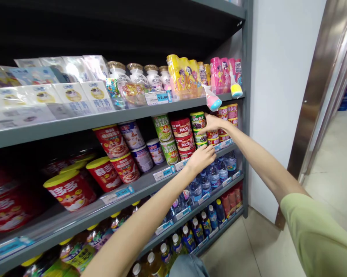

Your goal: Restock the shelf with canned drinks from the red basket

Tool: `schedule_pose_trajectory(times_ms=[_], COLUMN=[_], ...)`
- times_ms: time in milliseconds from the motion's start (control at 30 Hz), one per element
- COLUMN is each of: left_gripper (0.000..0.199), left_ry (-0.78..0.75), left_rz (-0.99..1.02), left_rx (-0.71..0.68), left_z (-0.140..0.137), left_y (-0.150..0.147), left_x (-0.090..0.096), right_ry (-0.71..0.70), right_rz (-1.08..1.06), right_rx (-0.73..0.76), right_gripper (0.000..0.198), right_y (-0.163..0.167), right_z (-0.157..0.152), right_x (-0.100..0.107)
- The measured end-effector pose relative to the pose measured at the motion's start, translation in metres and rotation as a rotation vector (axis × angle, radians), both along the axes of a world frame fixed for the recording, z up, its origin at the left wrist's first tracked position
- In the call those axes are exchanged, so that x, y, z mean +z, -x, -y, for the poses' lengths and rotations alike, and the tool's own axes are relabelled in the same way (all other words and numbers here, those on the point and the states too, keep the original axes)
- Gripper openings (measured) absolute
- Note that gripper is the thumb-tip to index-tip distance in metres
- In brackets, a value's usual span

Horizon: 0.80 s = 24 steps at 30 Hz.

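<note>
In the head view, your right hand reaches in from the right to a stack of green-lidded cans on the middle shelf. Its fingers and thumb lie against the right side of the upper green-lidded can, touching it; you cannot tell from this angle whether they are clamped on it. That can sits on top of its stack, above another green can with a dark picture on its label.

Your left hand is lower, in front of the shelf edge and near the foot of the same stack. Its fingers are loosely bent and a little apart, with the palm turned away from you; nothing shows in its grasp.

Just left of the stack stand red cans, then light-green mung bean cans, both piled up. To the right, partly behind your right hand, you have red-and-yellow cans. Farther left are red tubs with yellow lids.

On the shelf above, you see a yellow pony-print multipack beside a pink multipack, and a price tag reading 12.80. Below your hands stand clear water bottles. A pale green sleeve covers your right upper arm.
</note>
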State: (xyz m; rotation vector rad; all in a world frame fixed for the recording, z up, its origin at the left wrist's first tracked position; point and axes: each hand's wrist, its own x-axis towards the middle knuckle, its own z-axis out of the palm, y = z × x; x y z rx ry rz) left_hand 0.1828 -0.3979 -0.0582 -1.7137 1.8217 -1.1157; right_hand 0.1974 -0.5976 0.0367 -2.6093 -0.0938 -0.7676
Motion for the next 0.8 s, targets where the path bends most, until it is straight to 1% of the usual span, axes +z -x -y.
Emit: schedule_pose_trajectory(times_ms=[67, 167, 267, 400, 467, 567, 633, 700, 800], left_gripper=[0.025, 0.029, 0.039, 0.054, 0.058, 0.062, 0.063, 0.063, 0.061], left_ry=[-0.093, -0.2, -0.241, -0.224, -0.252, -0.289, -0.273, -0.252, -0.261], left_rz=[0.065, 0.121, 0.13, 0.078, 0.073, 0.092, 0.072, 0.046, 0.025], left_rx=[0.028, 0.094, 0.122, 0.084, 0.068, 0.024, 0.003, 0.015, 0.059], left_z=[0.026, 0.045, 0.048, 0.05, 0.053, 0.057, 0.057, 0.057, 0.059], left_y=[-0.002, -0.013, -0.025, -0.036, -0.039, -0.044, -0.046, -0.048, -0.049], left_x=[0.014, 0.022, 0.022, 0.024, 0.026, 0.025, 0.021, 0.017, 0.014], right_ry=[0.007, 0.027, 0.03, 0.025, 0.016, 0.005, 0.006, 0.008, 0.0], right_rz=[-0.028, -0.04, -0.049, -0.041, -0.035, -0.026, -0.02, -0.017, -0.023], right_rx=[-0.014, -0.021, -0.025, -0.029, -0.022, -0.019, -0.032, -0.039, -0.037], right_gripper=[0.097, 0.094, 0.094, 0.098, 0.099, 0.099, 0.098, 0.096, 0.095], right_y=[0.001, 0.0, -0.001, -0.002, -0.002, 0.0, 0.001, 0.002, 0.003], right_z=[0.0, 0.001, 0.003, 0.004, 0.004, 0.004, 0.002, -0.001, -0.004], right_x=[0.002, 0.005, 0.005, 0.004, 0.003, 0.001, 0.001, 0.0, 0.0])
